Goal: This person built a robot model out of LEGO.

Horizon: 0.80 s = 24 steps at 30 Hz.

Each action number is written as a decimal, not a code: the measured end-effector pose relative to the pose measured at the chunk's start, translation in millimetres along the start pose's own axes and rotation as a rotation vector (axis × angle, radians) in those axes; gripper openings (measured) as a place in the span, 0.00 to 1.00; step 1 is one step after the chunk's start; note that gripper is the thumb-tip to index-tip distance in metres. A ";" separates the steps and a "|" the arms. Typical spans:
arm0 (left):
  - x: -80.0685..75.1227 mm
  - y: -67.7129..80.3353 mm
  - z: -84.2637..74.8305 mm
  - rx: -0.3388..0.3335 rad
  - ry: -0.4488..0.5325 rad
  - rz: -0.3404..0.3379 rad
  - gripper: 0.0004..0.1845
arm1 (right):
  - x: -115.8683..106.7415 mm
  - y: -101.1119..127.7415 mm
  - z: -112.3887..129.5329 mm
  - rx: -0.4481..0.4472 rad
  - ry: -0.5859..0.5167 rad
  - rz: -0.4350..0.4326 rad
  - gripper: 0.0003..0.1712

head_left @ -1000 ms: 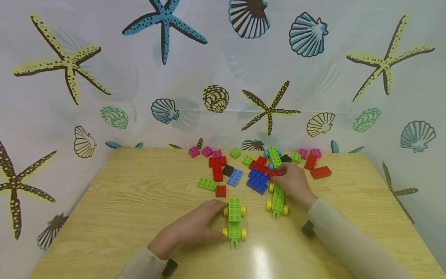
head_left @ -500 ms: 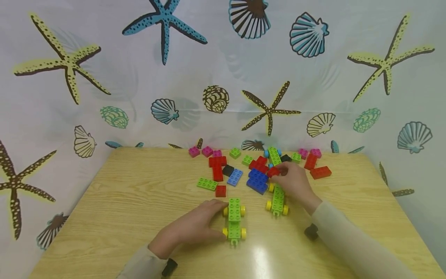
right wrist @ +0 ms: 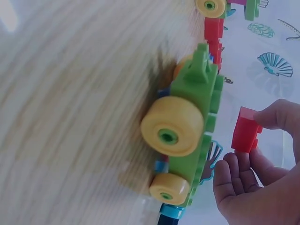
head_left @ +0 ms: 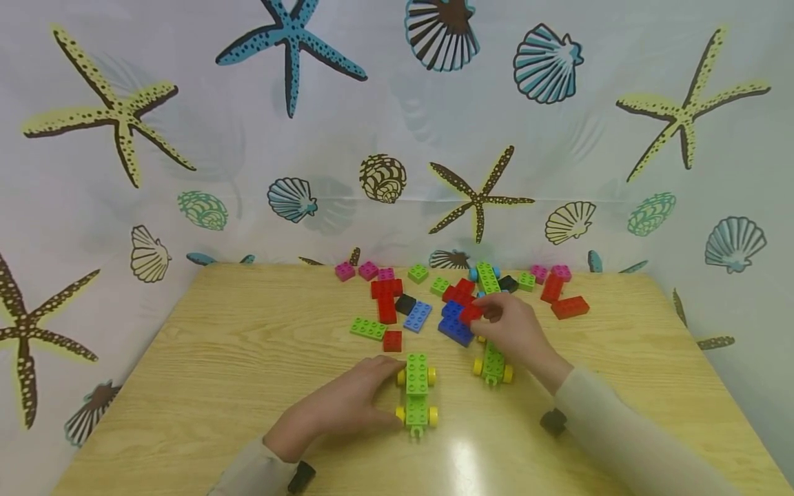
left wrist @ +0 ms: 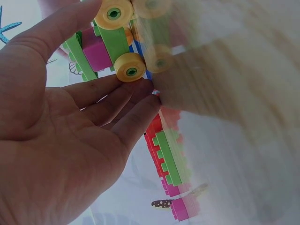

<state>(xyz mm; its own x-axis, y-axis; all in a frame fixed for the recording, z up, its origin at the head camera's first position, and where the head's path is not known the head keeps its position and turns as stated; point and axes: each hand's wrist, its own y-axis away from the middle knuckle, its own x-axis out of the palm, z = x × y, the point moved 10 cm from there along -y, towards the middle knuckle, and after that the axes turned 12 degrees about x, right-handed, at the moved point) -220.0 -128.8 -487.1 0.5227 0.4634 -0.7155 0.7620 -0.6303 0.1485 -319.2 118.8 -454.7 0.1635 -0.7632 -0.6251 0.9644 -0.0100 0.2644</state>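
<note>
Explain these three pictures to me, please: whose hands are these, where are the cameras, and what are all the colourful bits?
No machine here: a person works with two bare hands. The wide picture comes from a camera on the person's head, looking down at a wooden table in front of a seashell-print curtain. The other two come from cameras worn on each wrist, so they look sideways and very close.

On the table lies a scatter of toy bricks in red, green, blue, pink and black. The left hand rests against a green wheeled cart with yellow wheels. The right hand pinches a small red brick between thumb and fingers, above a second green cart.
</note>
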 end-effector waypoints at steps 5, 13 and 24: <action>1.4 -0.2 2.6 0.000 0.007 0.008 0.50 | 4.3 7.4 4.5 -0.024 -0.013 0.014 0.22; 0.5 0.7 0.9 0.018 0.006 0.000 0.50 | 11.7 17.5 13.8 -0.063 -0.025 0.029 0.23; -0.7 0.5 1.3 0.019 0.004 -0.009 0.49 | 27.8 29.7 29.0 -0.133 -0.040 0.081 0.21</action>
<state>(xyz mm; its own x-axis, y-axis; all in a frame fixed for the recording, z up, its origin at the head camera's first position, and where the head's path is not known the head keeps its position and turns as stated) -220.5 -130.3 -487.4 0.5174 0.4712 -0.7143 0.7593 -0.6378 0.1293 -292.0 78.6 -443.0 0.2358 -0.7834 -0.5751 0.9678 0.1359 0.2117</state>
